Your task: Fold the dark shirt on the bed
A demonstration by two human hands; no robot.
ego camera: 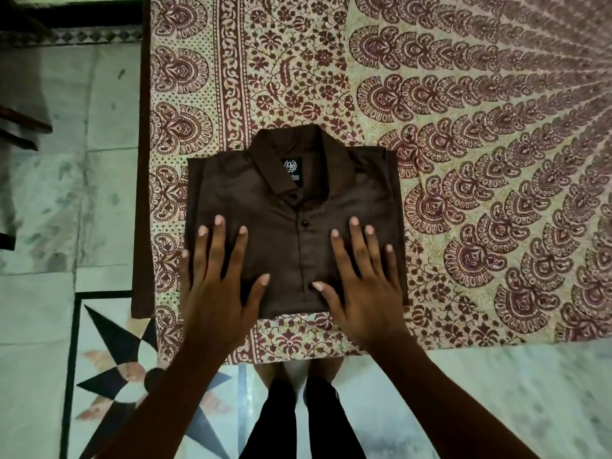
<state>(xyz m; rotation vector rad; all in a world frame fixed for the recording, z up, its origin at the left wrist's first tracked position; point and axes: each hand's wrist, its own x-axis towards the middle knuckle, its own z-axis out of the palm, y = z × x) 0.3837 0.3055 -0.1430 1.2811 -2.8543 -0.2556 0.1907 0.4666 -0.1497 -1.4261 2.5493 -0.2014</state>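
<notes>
The dark brown shirt [291,193] lies on the bed as a neat folded rectangle, collar at the far end, button placket up and a black neck label showing. My left hand [218,286] lies flat on the shirt's near left part, fingers straight and spread. My right hand [362,286] lies flat on the near right part in the same way. Both palms overlap the shirt's near edge. Neither hand grips any cloth.
The bed [463,160] carries a cream sheet with a maroon paisley print; its dark left edge [142,193] and near edge border a marble floor [49,226] with a star inlay [116,376]. My legs stand against the bed's near edge.
</notes>
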